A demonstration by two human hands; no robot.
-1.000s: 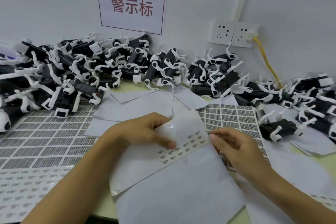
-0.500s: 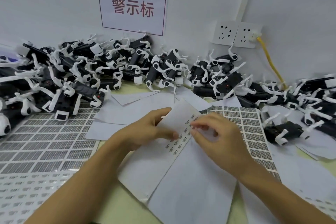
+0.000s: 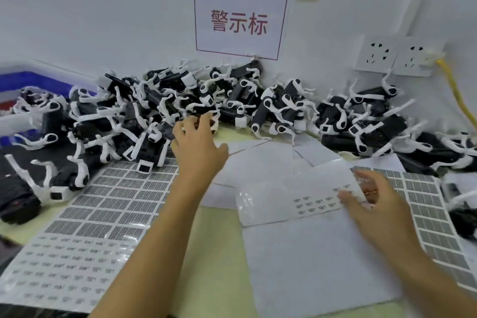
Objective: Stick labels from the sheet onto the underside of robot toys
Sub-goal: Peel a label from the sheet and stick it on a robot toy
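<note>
**Reaching for a toy, label apparently at the ready**

Stretching far across the bench toward a heap of black-and-white robot toys (image 3: 196,106) piled along the wall, left hand (image 3: 197,143) with fingers spread wide and fingertips just touching the nearest toy, nothing yet gripped. Resting at the near right, right hand (image 3: 371,204) over the right edge of a curled, glossy label sheet (image 3: 291,193), thumb and fingers drawn close together as if pinching a small label; too blurred to tell whether a label is actually held. Lying on plain white paper (image 3: 309,261), the sheet, with only a few rows of small printed labels left near the right hand.

Spread flat to the near left and far right, further sheets of gridded stickers (image 3: 108,204). Fixed on the wall above the heap, a white sign (image 3: 241,20) with red characters; to its right, two sockets (image 3: 395,58) with a yellow cable.

Judged as the fetching step: one toy to be picked from the heap. Next move likely calls for closing the left fingers round a single toy without dragging tangled neighbours, bringing it near, turning it belly-up, then pressing a label flat on the underside.
</note>
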